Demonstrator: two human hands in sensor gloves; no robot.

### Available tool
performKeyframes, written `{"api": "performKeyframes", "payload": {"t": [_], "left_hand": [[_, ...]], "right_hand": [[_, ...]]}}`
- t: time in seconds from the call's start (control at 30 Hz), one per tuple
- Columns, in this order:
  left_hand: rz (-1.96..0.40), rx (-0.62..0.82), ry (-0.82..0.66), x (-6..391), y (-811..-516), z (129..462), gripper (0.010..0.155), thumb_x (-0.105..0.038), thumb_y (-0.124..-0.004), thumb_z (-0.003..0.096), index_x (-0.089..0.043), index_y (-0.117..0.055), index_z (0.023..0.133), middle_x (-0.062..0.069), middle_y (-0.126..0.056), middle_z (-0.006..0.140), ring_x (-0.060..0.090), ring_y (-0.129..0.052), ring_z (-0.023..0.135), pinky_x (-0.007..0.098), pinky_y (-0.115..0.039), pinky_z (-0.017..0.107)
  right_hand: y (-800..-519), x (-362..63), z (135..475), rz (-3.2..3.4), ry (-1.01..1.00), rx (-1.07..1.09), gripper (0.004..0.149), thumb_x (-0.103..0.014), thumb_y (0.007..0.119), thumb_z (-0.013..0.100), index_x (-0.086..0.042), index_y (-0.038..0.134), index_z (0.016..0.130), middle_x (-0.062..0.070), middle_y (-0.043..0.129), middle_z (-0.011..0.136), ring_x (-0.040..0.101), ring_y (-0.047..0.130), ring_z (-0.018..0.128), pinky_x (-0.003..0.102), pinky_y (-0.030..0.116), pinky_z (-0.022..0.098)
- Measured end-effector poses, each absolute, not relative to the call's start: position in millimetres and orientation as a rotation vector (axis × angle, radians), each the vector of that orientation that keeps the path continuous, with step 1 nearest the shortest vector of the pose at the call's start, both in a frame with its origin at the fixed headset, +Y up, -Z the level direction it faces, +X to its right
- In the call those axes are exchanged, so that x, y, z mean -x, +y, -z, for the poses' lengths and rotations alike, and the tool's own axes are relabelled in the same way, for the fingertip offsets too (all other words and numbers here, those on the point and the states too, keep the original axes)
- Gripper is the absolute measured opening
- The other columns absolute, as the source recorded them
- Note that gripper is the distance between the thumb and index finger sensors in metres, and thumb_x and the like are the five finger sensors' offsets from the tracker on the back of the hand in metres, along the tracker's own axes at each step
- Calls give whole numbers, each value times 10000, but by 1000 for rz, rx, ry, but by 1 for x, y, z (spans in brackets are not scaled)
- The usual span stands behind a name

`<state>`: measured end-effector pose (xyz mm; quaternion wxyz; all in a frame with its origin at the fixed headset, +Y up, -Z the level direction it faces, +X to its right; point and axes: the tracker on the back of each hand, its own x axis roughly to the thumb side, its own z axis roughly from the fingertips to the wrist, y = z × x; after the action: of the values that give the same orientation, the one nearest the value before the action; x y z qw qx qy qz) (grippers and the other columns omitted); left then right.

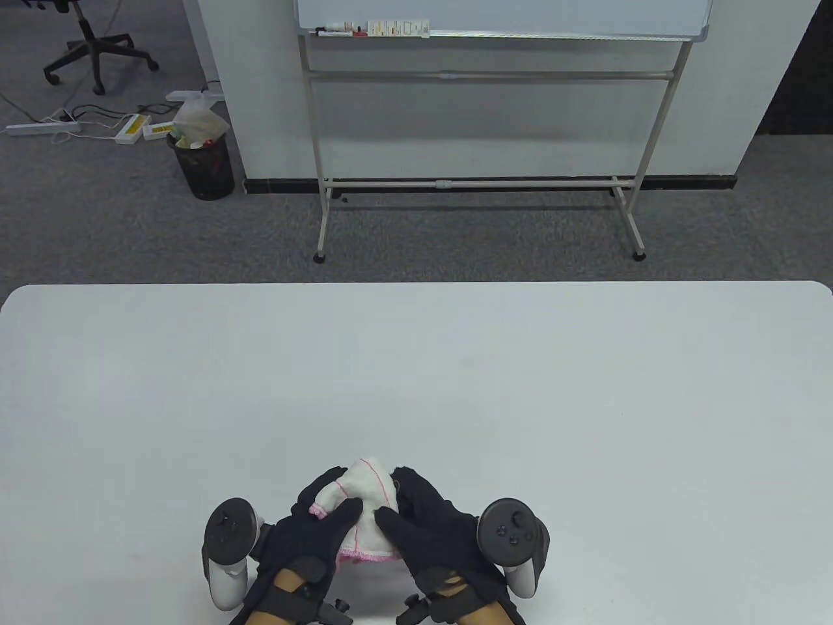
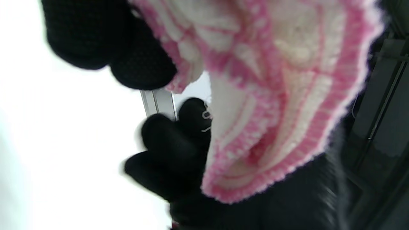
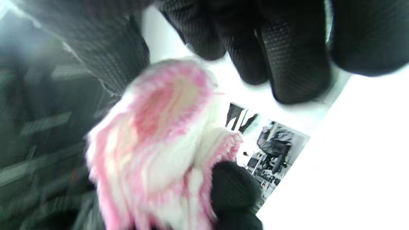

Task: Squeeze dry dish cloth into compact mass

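Note:
A white dish cloth with pink stripes and a pink edge (image 1: 364, 511) is bunched between both hands near the table's front edge. My left hand (image 1: 322, 521) grips its left side, thumb across the top. My right hand (image 1: 416, 514) grips its right side, thumb on the cloth. In the left wrist view the cloth (image 2: 271, 105) fills the frame, with gloved fingers (image 2: 137, 60) curled at its edge. In the right wrist view the cloth (image 3: 153, 143) hangs bunched below my fingers (image 3: 287, 64).
The white table (image 1: 416, 377) stretches out beyond the hands. On the floor past its far edge stand a whiteboard on a metal stand (image 1: 481, 182) and a black waste bin (image 1: 205, 163).

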<state>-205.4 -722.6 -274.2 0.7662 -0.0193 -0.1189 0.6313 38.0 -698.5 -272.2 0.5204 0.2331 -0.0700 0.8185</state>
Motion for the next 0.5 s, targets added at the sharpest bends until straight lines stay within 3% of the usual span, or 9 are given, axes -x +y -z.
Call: {"api": "performKeyframes", "payload": {"t": [0.03,0.07,0.13,0.2,0.27,0.37,0.5], "left_hand": [[-1341,22,-248,205,-723,274,630,-457,-791,546,-163,-475,1006,169,-743,781,290,-948,546,419,-853,395],[-1307,11,-246,204,-723,275,623,-445,-797,543,-161,-487,1003,175,-742,795,306,-947,560,434,-850,406],[-1319,61,-294,198,-724,275,605,-446,-800,538,-158,-515,988,173,-760,804,314,-960,579,451,-851,424],[-1376,125,-349,193,-723,275,596,-442,-795,545,-135,-512,971,177,-762,813,330,-960,598,471,-845,441],[-1408,144,-385,192,-723,275,591,-460,-783,549,-118,-508,945,167,-774,811,326,-970,604,470,-850,448],[-1455,165,-409,193,-723,274,597,-515,-745,559,-113,-512,934,160,-790,818,330,-970,637,477,-843,477],[-1540,203,-403,196,-728,274,672,-584,-683,578,-99,-446,979,183,-737,885,388,-888,744,508,-788,540]], "right_hand": [[-696,-36,271,-2007,-169,-622,938,-584,855,446,-133,304,1057,218,402,1051,479,588,954,651,573,608],[-694,-31,268,-2067,-166,-697,991,-570,885,431,-161,237,1059,186,282,1084,462,431,1030,671,469,669],[-692,-22,264,-2189,-160,-808,1068,-553,931,405,-193,159,1049,137,128,1092,418,241,1075,674,342,717],[-692,-16,262,-2320,-156,-853,1121,-551,949,386,-196,106,1034,127,55,1082,407,182,1077,672,304,728],[-693,-16,262,-2376,-173,-854,1148,-559,953,375,-190,80,1023,140,102,1087,416,234,1081,676,349,723],[-695,-17,265,-2337,-186,-808,1136,-526,983,361,-163,144,1035,193,279,1082,449,483,1023,676,461,684],[-693,-19,266,-2308,-280,-771,968,-484,982,373,-94,392,1033,226,568,977,428,781,809,633,624,595]]}}
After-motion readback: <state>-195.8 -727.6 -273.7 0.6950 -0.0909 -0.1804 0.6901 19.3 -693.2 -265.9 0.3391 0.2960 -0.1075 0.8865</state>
